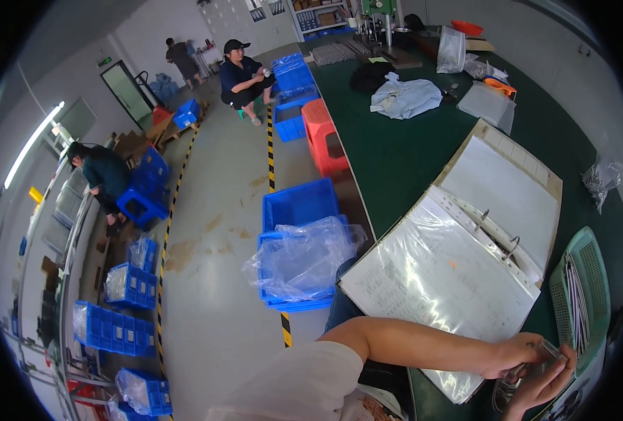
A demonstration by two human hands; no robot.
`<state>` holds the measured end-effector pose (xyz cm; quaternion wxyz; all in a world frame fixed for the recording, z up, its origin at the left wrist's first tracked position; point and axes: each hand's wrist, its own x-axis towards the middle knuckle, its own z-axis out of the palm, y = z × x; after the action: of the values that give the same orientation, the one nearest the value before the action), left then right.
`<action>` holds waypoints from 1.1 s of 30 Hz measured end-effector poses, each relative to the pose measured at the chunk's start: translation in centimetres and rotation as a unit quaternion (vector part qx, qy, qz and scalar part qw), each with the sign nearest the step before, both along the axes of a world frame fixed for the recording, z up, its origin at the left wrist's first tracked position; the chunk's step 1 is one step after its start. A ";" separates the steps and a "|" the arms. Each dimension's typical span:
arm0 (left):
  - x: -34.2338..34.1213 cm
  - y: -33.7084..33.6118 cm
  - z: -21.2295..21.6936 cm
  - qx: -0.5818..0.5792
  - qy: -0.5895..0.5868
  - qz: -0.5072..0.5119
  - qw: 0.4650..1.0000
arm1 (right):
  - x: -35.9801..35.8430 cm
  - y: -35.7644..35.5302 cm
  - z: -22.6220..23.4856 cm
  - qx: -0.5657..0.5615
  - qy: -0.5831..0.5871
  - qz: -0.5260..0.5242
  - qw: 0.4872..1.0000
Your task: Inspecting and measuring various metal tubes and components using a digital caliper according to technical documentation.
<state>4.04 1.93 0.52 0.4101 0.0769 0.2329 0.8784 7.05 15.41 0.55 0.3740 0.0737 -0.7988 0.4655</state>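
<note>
Hands: both meet at the worktop's (395, 161) near edge, left hand (518, 351) and right hand (539, 389) pinching one small clear packet (541, 356), beside the green mesh basket (584, 295). Left forearm lies across the open ring binder (466, 259). Risk: elbow drags a plastic sleeve; packet slips off the edge.

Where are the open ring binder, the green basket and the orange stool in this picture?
Ring binder (466, 259): head view, on the left-hand plastic-sleeved page.
Green basket (595, 270): head view, on its mesh wall near the rim.
Orange stool (320, 121): head view, on its seat top.
</note>
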 end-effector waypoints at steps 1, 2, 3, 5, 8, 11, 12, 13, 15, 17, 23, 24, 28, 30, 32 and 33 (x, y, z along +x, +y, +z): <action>0.0 0.0 0.0 0.001 0.002 -0.002 1.000 | 0.1 0.4 -0.2 -0.073 0.001 0.001 0.997; 0.2 0.0 0.2 -0.033 0.050 -0.014 0.998 | 0.0 -0.4 0.4 -0.124 0.030 -0.017 0.992; 0.3 0.0 0.4 -0.065 0.099 -0.026 0.993 | 0.0 0.5 0.6 -0.121 0.032 -0.019 0.992; 0.4 0.4 -0.5 -0.098 0.165 -0.033 0.981 | -0.2 3.0 1.0 -0.236 -0.044 -0.046 0.970; 1.4 0.7 -1.3 -0.100 0.250 0.040 0.962 | -0.6 -0.3 3.5 -0.270 -0.040 -0.064 0.960; 0.9 -1.4 0.3 -0.071 0.152 -0.047 0.985 | -0.4 0.8 3.2 -0.246 -0.047 -0.050 0.967; 0.9 -0.7 -0.1 -0.047 0.135 0.006 0.990 | -0.2 1.4 3.1 -0.222 -0.041 -0.045 0.973; 0.8 -0.7 -0.3 -0.045 0.134 -0.001 0.990 | 0.1 1.4 2.9 -0.220 -0.040 -0.053 0.973; -0.2 -0.2 0.0 -0.017 0.126 0.011 0.992 | 1.1 1.6 3.1 -0.094 -0.043 -0.016 0.994; -0.4 -1.3 1.4 -0.053 0.101 -0.014 0.993 | 1.4 1.5 4.2 0.046 -0.040 -0.051 0.997; -2.1 -4.7 2.2 -0.208 0.176 0.058 0.961 | -1.1 -2.6 6.3 -0.132 -0.172 0.087 0.972; -2.2 -4.6 2.3 -0.231 0.196 0.065 0.951 | -1.3 -2.4 6.5 -0.152 -0.181 0.098 0.967; -1.8 -4.8 3.4 -0.307 0.294 0.102 0.899 | -1.4 -2.2 6.5 -0.199 -0.209 0.154 0.945; -1.6 -4.0 2.7 -0.327 0.429 0.146 0.829 | -0.8 -1.9 6.2 -0.217 -0.226 0.181 0.932; -1.5 -3.2 2.1 -0.345 0.581 0.213 0.706 | -0.5 -1.8 5.9 -0.177 -0.242 0.171 0.938; -1.4 -2.0 1.8 -0.324 0.595 0.238 0.696 | -0.1 -1.2 5.4 -0.120 -0.250 0.120 0.953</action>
<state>2.67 -0.09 2.33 -0.0373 0.3875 0.7091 0.5879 6.93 14.22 5.91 0.1098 0.0054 -0.7903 0.6028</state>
